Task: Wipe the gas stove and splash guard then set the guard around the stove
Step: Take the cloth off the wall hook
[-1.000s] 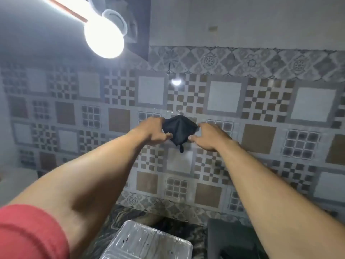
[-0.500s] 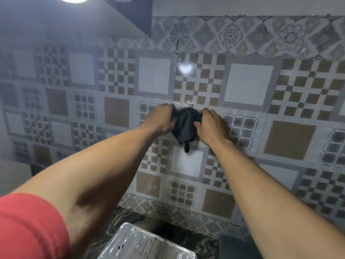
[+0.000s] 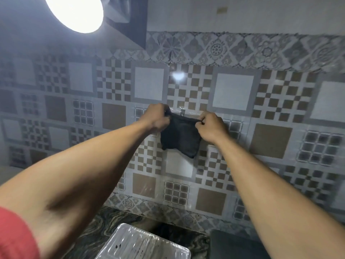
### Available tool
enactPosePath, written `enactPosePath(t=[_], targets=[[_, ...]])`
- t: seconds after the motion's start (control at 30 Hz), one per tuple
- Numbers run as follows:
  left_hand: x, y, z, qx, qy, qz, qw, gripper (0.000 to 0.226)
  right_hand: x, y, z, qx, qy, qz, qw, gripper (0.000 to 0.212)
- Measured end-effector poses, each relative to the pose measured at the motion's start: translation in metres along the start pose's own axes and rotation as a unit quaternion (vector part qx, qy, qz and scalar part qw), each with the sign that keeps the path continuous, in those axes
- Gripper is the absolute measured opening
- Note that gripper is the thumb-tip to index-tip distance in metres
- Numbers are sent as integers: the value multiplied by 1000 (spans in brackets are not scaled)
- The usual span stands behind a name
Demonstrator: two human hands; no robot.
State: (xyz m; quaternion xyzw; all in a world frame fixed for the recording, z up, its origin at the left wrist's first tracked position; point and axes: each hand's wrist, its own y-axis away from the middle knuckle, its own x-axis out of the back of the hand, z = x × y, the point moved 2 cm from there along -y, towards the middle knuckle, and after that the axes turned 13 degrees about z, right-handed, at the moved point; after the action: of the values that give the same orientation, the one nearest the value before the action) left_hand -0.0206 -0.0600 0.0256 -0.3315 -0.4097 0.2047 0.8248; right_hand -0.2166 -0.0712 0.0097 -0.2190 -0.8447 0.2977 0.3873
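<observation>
Both arms reach up to the patterned tile wall. A black cloth (image 3: 179, 140) hangs flat against the tiles just under a small clear wall hook (image 3: 182, 110). My left hand (image 3: 157, 119) pinches the cloth's upper left corner. My right hand (image 3: 211, 128) pinches its upper right corner, so the top edge is stretched between them. At the bottom of the view lies a shiny foil splash guard (image 3: 143, 243), flat, with dark specks on it. The dark edge of the gas stove (image 3: 224, 242) shows at the lower right, mostly hidden by my right arm.
A marbled dark countertop (image 3: 104, 227) runs under the wall. A bright lamp (image 3: 74, 12) glares at the top left beside a dark hood or cabinet corner (image 3: 130, 23).
The cloth was bunched between my two hands; now it is pulled apart and hangs spread out. My hands have moved away from each other along its top edge.
</observation>
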Motion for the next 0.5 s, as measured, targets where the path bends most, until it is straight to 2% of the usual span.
enactPosePath(t=[0.17, 0.27, 0.33, 0.5], targets=[[3, 27, 19, 45, 11, -84, 995, 21, 33, 31, 9, -56, 11, -108, 993, 26], [-9, 53, 32, 109, 57, -141, 982, 16, 54, 60, 15, -118, 8, -148, 982, 11], [-23, 75, 44, 166, 109, -184, 963, 13, 67, 79, 21, -169, -13, -173, 970, 2], [-56, 131, 90, 263, 245, -255, 898, 22, 99, 122, 50, -249, -67, -188, 948, 9]])
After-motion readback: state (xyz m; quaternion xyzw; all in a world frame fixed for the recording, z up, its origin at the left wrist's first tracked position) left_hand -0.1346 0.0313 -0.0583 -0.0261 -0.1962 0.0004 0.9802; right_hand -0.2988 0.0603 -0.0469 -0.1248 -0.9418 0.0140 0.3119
